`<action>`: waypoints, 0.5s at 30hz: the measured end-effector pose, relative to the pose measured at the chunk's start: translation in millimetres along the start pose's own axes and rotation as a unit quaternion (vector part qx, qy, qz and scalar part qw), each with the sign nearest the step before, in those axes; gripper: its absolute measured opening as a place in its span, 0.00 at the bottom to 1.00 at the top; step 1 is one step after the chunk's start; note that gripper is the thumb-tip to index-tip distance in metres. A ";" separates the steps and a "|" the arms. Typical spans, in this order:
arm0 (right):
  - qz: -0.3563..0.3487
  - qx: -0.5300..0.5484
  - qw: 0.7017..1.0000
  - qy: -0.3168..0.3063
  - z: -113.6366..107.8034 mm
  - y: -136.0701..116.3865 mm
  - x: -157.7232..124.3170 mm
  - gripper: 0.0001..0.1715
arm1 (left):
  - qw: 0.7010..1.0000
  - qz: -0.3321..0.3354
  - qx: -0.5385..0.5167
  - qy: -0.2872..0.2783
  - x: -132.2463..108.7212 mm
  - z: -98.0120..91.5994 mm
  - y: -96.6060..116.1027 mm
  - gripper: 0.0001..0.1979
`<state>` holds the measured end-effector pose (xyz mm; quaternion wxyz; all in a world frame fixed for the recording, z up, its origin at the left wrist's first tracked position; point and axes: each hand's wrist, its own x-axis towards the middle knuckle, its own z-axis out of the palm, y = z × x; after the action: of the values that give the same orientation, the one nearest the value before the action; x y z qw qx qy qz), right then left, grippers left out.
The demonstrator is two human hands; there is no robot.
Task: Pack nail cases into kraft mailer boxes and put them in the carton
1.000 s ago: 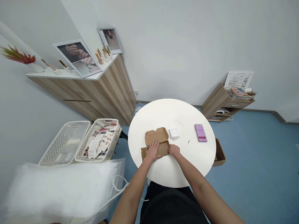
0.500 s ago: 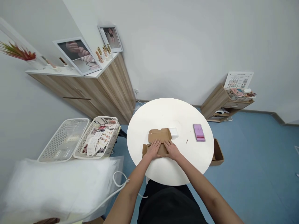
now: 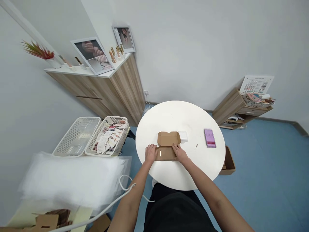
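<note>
A small brown cardboard box point(image 3: 169, 139) lies open on the round white table point(image 3: 173, 175). Its lid panel is spread away from me and its base faces me. At the base's left end, my left hand point(image 3: 151, 154) has its fingers curled on the side. My right hand point(image 3: 179, 152) grips the opposite end, close to the fold line. A white flat item point(image 3: 183, 136) sits just behind the box's right side, partly covered by it. Toward the table's right edge lies a pixelated purple pack point(image 3: 209, 138).
Two white plastic baskets point(image 3: 79, 132) stand left of the table, the nearer one holding papers. White plastic sheets point(image 3: 72, 180) and a white cable point(image 3: 108, 207) are at lower left. A cardboard carton point(image 3: 229, 162) is on the floor at right. A wooden cabinet point(image 3: 127, 87) stands behind.
My hands have moved apart from the middle of the box to its left and right ends, uncovering the base. The view has shifted slightly.
</note>
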<state>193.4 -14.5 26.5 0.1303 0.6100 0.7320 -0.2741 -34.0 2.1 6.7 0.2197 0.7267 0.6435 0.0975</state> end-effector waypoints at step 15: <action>-0.001 -0.014 1.000 0.012 7.9 1.7 3.8 0.63 | 0.996 -0.083 -0.024 0.037 -0.9 17.9 16.6 0.09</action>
<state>193.0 -15.6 17.6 0.1295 0.6109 0.7378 -0.2563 -11.7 -3.5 -1.6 0.2206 0.6614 0.7066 0.1209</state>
